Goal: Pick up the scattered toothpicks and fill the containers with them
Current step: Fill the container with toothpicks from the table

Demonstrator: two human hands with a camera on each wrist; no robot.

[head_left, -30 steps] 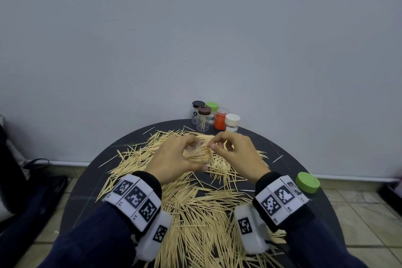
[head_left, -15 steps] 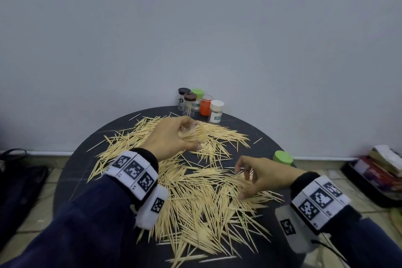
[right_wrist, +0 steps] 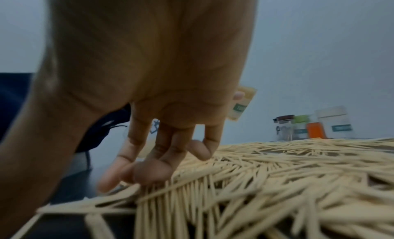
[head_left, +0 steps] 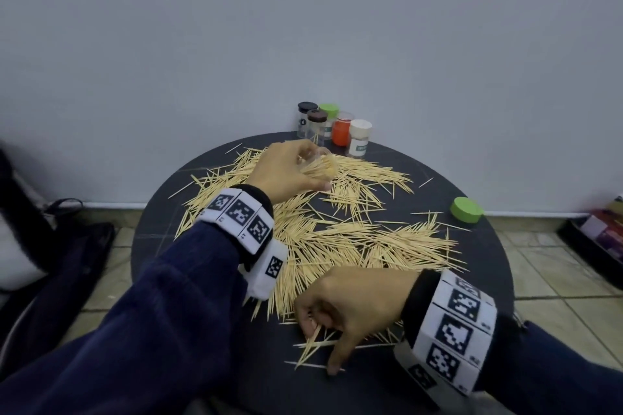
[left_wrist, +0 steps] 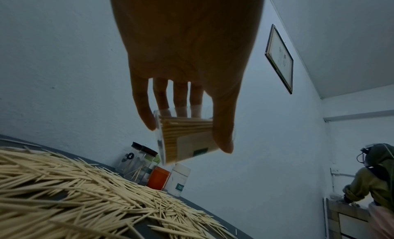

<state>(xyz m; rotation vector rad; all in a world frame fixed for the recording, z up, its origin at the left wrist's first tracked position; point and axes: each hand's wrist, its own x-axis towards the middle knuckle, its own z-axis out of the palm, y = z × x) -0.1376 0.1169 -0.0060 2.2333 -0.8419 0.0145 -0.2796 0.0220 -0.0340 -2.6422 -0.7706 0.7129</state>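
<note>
The task looks far from finished: the clear container in the left hand seems nearly full, but most toothpicks lie scattered between and around both hands. The left hand grips this container, tilted, above the pile. The right hand, fingers curled down, touches a few sticks; whether it pinches them, I cannot tell. The other jars stand beyond the left hand.
</note>
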